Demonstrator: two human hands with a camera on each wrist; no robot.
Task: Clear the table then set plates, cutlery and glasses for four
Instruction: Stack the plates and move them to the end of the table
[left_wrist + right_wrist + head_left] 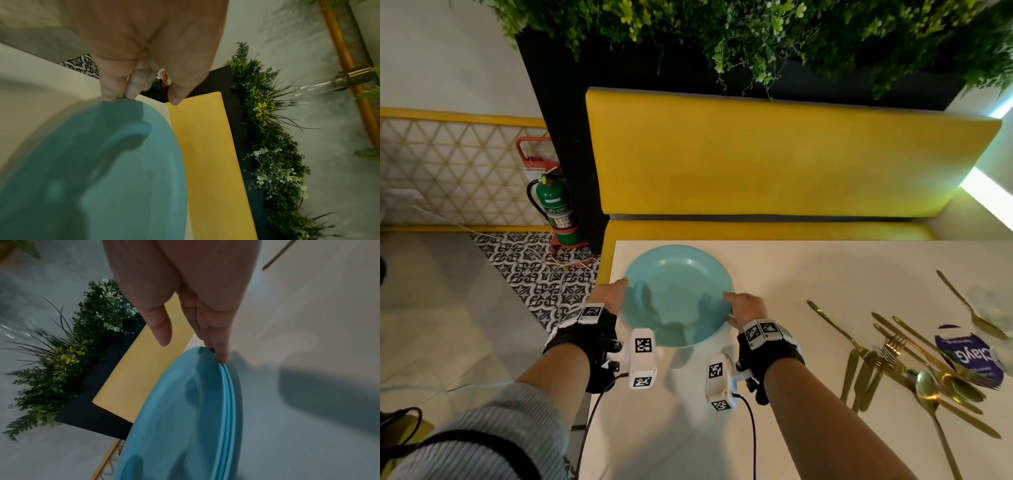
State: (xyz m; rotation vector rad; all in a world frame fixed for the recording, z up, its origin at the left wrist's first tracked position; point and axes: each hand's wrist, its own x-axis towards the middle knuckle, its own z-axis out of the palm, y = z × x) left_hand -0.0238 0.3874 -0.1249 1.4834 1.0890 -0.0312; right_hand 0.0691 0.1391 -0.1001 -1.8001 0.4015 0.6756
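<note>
A stack of teal plates (678, 294) lies at the far left end of the white table (808, 270); the right wrist view shows several rims (227, 386) one under another. My left hand (619, 287) touches the stack's left rim, with the fingertips (115, 97) against the edge and the thumb lifted clear. At the right rim my right hand (736, 305) has its fingertips (222, 356) on the edge and its thumb raised off the plate. Neither hand pinches the plates. Whether the stack rests on the table or hovers just over it I cannot tell.
Gold knives, forks and spoons (893, 363) lie scattered at the right, next to a purple packet (969, 356) and a glass (993, 311). A yellow bench (774, 161) runs behind the table. A green fire extinguisher (556, 209) stands on the floor at the left.
</note>
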